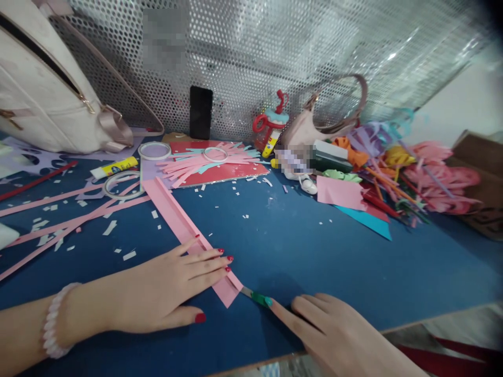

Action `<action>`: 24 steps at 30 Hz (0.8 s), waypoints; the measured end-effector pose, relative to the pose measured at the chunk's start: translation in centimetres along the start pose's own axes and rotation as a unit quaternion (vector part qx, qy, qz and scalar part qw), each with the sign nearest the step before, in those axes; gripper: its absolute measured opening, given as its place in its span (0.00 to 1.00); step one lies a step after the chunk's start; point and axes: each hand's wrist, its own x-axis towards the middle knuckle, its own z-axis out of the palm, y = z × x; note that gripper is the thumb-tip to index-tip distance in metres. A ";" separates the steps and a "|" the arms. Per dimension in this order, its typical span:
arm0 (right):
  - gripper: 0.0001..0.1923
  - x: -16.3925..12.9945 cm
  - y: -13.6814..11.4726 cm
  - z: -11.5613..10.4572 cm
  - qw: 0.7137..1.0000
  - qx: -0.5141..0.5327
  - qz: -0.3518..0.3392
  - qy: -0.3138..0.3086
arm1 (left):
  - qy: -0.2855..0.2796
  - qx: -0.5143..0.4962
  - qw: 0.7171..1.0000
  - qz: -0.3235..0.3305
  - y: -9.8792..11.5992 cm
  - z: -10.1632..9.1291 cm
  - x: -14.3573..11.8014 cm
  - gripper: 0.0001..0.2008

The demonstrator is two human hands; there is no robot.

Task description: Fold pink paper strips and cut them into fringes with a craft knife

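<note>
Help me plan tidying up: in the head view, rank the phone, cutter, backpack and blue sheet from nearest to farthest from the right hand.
1. Cutter: at the right hand's index fingertip.
2. Blue sheet: beyond the hand, towards the right.
3. Phone: upright at the back, left of centre.
4. Backpack: far left.

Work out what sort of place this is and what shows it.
Probably a paper-craft worktable; at home or in a workshop, I cannot tell. A glue stick lies among cut paper strips, the left hand rests on a folded pink strip, and the right hand holds a green-handled cutter.
</note>
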 end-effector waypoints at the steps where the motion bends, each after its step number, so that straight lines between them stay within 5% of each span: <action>1: 0.30 -0.1 0.0 0.0 1.000 -0.002 0.000 -0.002 | 0.003 -0.004 1.000 -0.001 0.0 0.0 0.0 0.30; 24: 0.23 0.6 -0.2 0.0 1.000 0.011 -0.026 -0.004 | -0.037 -0.008 0.998 0.040 0.0 -0.1 0.3 0.30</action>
